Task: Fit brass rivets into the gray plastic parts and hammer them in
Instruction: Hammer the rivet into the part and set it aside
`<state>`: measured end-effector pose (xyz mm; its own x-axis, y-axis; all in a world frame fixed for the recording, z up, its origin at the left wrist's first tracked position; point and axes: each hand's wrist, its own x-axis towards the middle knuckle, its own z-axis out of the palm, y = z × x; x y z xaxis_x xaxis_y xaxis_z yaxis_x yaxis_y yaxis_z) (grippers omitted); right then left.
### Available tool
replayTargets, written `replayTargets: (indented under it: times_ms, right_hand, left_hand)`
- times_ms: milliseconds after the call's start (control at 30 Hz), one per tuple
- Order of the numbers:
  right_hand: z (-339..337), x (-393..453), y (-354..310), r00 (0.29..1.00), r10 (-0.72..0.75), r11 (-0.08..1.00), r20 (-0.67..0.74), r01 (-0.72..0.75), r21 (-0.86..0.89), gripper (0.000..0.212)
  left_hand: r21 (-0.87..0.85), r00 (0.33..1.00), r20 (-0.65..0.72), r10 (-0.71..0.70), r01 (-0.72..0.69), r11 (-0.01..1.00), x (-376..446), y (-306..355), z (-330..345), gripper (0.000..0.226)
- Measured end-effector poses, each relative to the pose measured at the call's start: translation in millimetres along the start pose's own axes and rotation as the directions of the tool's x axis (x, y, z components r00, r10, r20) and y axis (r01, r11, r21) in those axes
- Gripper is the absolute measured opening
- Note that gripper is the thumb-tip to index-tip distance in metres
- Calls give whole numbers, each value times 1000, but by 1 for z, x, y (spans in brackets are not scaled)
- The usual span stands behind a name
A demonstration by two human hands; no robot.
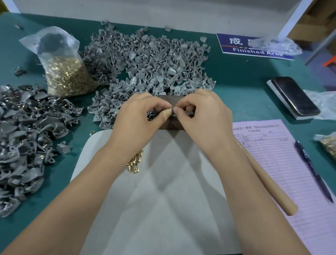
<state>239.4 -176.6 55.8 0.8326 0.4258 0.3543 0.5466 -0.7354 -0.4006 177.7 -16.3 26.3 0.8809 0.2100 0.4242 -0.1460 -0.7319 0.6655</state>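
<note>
Head view: both hands meet over a dark block at the far edge of the white mat.
Left hand: fingers curled, bandaged thumb pinching a small piece; whether rivet or part, too hidden to tell.
Right hand: fingertips pinched against the left's, gripping the same small work.
Loose rivets: on the mat just under the left wrist, nearer the left hand.
Hammer handle: under the right forearm, long axis running from the block toward the near right corner; right hand is nearer.
Unfitted gray parts: heaped beyond the hands toward the far edge.
Judgement: fitting in hand; hammering not yet begun.
</note>
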Motion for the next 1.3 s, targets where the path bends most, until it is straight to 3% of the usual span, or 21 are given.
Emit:
replayTargets:
  times_ms: [200, 400, 633, 1067, 1300]
  right_hand:
    - [0, 0, -2, 989, -151, 987, 4, 151, -46, 7]
    - [6, -1, -3, 999, -39, 999, -25, 39, 4, 14]
    - [6, -2, -3, 999, 14, 1000, -44, -16, -27, 19]
    - [-3, 1, -1, 998, -39, 999, 56, 39, 4, 17]
    - [2, -6, -1, 999, -32, 1000, 11, 32, -2, 14]
  left_hand:
    - [59, 1000, -10, 29, -28, 998, 1, -1, 2, 5]
    - [79, 1000, -4, 27, -27, 997, 1, -1, 2, 5]
    - [215, 999, -20, 31, -26, 976, -2, 4, 0, 6]
    - [85, 999, 4, 42, -42, 996, -1, 4, 1, 5]
    - [162, 996, 11, 83, -84, 983, -4, 6, -2, 16]
